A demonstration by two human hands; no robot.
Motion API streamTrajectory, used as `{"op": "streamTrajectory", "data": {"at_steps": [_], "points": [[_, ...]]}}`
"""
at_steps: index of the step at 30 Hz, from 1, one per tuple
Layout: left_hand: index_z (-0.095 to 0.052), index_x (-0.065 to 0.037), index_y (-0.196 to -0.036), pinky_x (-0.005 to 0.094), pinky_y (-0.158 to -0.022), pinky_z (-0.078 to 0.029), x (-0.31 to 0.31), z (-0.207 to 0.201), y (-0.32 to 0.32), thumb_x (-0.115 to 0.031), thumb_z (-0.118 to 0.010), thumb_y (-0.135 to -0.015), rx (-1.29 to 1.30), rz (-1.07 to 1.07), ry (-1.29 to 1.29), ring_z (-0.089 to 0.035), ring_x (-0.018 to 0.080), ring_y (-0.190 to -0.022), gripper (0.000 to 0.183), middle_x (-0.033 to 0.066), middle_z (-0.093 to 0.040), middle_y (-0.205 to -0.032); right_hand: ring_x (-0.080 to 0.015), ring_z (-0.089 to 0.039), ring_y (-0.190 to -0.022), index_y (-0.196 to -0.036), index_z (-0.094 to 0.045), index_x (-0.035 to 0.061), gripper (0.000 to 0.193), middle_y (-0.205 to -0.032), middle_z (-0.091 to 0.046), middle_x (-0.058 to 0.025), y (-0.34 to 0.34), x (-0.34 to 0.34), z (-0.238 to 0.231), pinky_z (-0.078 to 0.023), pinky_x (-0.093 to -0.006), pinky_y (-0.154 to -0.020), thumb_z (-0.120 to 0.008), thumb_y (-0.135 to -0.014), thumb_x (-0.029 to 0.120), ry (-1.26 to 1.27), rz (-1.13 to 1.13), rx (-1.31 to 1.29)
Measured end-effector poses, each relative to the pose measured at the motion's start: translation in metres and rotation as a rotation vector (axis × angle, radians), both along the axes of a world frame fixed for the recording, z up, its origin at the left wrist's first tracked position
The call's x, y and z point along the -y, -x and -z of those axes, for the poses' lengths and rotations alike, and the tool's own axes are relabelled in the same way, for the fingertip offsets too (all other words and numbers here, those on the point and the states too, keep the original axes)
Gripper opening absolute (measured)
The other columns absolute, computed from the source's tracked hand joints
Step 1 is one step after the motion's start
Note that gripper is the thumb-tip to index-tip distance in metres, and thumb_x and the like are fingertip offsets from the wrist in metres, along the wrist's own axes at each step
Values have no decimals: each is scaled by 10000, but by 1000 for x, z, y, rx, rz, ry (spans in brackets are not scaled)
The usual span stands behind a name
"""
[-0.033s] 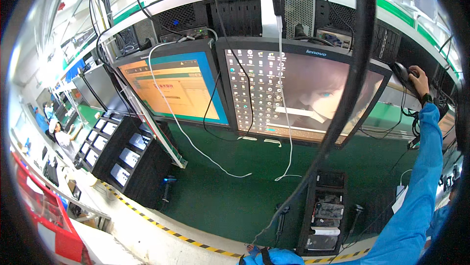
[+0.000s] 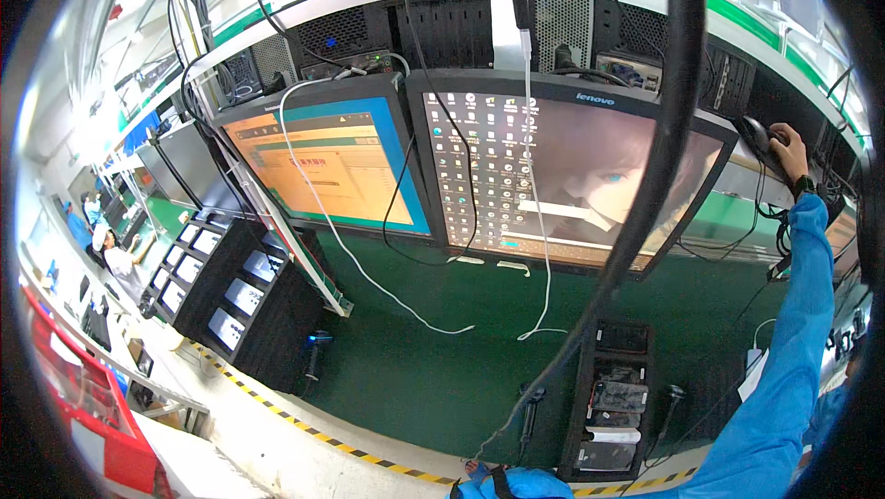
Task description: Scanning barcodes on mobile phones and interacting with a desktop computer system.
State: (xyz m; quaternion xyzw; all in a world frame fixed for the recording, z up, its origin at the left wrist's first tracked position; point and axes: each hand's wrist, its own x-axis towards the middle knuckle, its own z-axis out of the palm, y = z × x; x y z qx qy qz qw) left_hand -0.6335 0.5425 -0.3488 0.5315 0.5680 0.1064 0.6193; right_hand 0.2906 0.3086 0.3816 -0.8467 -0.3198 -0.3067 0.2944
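My right arm reaches up the right side in a blue sleeve. At its end my right hand (image 2: 790,152) is curled over a black computer mouse (image 2: 758,137) on the shelf beside the right monitor (image 2: 590,167). That screen shows rows of icons over a picture. The left monitor (image 2: 323,167) displays an orange window. At the bottom edge a blue sleeve shows, with a small part of my left hand (image 2: 475,469) next to a dark cable; its fingers are too hidden to read.
White cables (image 2: 544,287) hang over the green bench (image 2: 415,361). A black rack (image 2: 608,398) holds dark flat devices, with a stand (image 2: 674,395) beside it. A thick black cable (image 2: 636,232) crosses in front. Lit small screens (image 2: 244,296) fill a black rack at left; a red bin (image 2: 111,425) stands nearer.
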Motion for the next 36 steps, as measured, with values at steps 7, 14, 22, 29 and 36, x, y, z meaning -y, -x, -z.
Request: {"op": "streamTrajectory", "data": {"at_steps": [7,14,22,29,36], "points": [[-701,-22,-1014,342,-795,-519,0,-2,1,-238,-660,-846,27,40,-48,-650,201,-867,276,133,-698,-940,-244,-627,-1052,-1087,-615,3,346,-1063,-666,-131,11,-5,0,-458,-324,-925,-617,-772,146,39,109,3],[-712,-37,-1008,342,-805,-514,-5,-6,1,-270,-650,-846,24,46,-45,-652,217,-882,291,135,-702,-945,-241,-630,-1049,-1107,-619,17,359,-1067,-668,-132,-3,2,2,-465,-319,-921,-637,-778,160,-11,100,65],[-714,-18,-984,336,-823,-509,-8,-6,6,-216,-651,-853,-11,76,-25,-649,205,-905,246,138,-705,-955,-251,-643,-1025,-1097,-628,40,357,-1058,-674,-121,-11,9,6,-477,-330,-904,-650,-779,200,22,115,2],[-703,-1,-984,330,-836,-503,-11,2,15,-187,-655,-859,31,70,2,-643,200,-901,230,133,-700,-945,-268,-654,-993,-1063,-656,61,357,-1013,-688,-129,9,-7,3,-486,-335,-880,-662,-754,239,23,181,62],[-703,4,-983,333,-839,-505,-13,14,20,-186,-645,-865,62,78,-14,-645,202,-900,231,131,-699,-958,-283,-658,-980,-1050,-662,74,348,-1004,-691,-143,19,-12,2,-490,-345,-867,-648,-742,237,19,199,61]]}}
